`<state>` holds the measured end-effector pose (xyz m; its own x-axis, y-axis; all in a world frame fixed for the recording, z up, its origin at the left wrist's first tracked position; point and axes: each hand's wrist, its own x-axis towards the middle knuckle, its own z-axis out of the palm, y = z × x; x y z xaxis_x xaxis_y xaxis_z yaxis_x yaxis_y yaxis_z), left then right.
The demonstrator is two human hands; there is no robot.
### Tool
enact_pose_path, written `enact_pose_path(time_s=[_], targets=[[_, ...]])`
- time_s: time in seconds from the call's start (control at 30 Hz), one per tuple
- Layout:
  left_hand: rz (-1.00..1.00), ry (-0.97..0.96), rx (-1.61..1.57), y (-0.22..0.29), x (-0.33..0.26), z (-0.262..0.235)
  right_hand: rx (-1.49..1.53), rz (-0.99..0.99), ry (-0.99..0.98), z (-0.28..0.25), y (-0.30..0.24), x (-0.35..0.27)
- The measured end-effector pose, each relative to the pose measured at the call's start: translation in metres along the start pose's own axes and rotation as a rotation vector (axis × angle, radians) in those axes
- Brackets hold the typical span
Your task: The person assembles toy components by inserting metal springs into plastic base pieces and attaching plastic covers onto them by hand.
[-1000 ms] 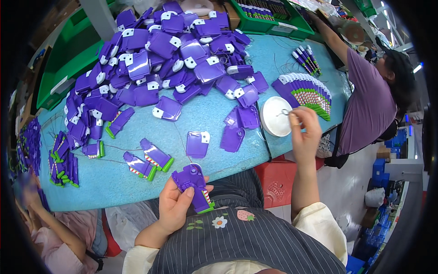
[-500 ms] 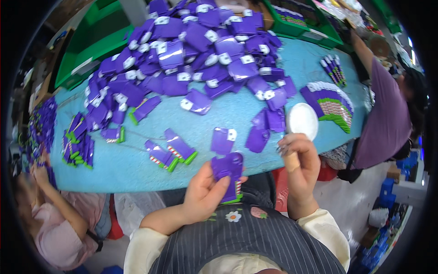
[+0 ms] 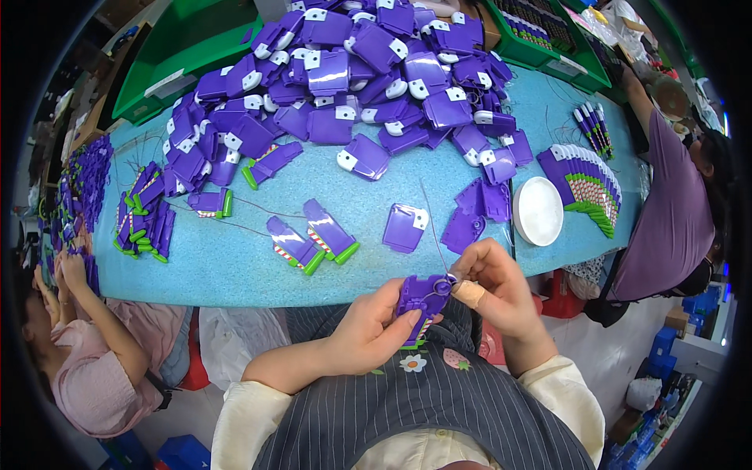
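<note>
My left hand (image 3: 364, 321) is closed round a purple plastic wing-shaped part (image 3: 424, 294) with a green and striped edge, held above my lap. At its upper right corner my right hand (image 3: 501, 286) pinches a small metal piece; a thin wire (image 3: 433, 219) stands up from there, and a ring shows on the part's inner face. A bandage (image 3: 469, 293) wraps a right-hand finger. Just beyond lie a purple part with a white corner (image 3: 406, 228) and several plain purple parts (image 3: 464, 229). Left of these rest two purple parts with green ends (image 3: 329, 228).
A heap of purple and white parts (image 3: 329, 70) fills the table's far side (image 3: 313, 184). To the right stand a white round dish (image 3: 538, 211) and a fanned stack of parts (image 3: 580, 188). Green bins (image 3: 176, 59) line the back. People (image 3: 666, 204) sit at both sides.
My right hand has moved left and down from beside the dish to the purple part's corner, bringing the small metal piece against it. My left hand still holds the part, slightly tilted.
</note>
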<state>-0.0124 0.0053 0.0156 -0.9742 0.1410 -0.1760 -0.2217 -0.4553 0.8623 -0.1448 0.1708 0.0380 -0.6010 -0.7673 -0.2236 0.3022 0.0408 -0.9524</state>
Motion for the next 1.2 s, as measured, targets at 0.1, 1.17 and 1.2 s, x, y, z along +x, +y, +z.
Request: enact_pose_path(time_s=[0.1, 1.17, 1.2], targets=[[-0.085, -0.045, 0.147, 0.002, -0.002, -0.003, -0.187, 0.145, -0.2, -0.016, -0.028, 0.006], [-0.151, 0.175, -0.213, -0.022, -0.027, 0.005, -0.026, 0.169, -0.144, 0.021, 0.04, 0.004], [-0.159, 0.162, -0.194, -0.023, -0.027, 0.004, -0.081, 0.161, -0.141, 0.021, 0.038, 0.004]])
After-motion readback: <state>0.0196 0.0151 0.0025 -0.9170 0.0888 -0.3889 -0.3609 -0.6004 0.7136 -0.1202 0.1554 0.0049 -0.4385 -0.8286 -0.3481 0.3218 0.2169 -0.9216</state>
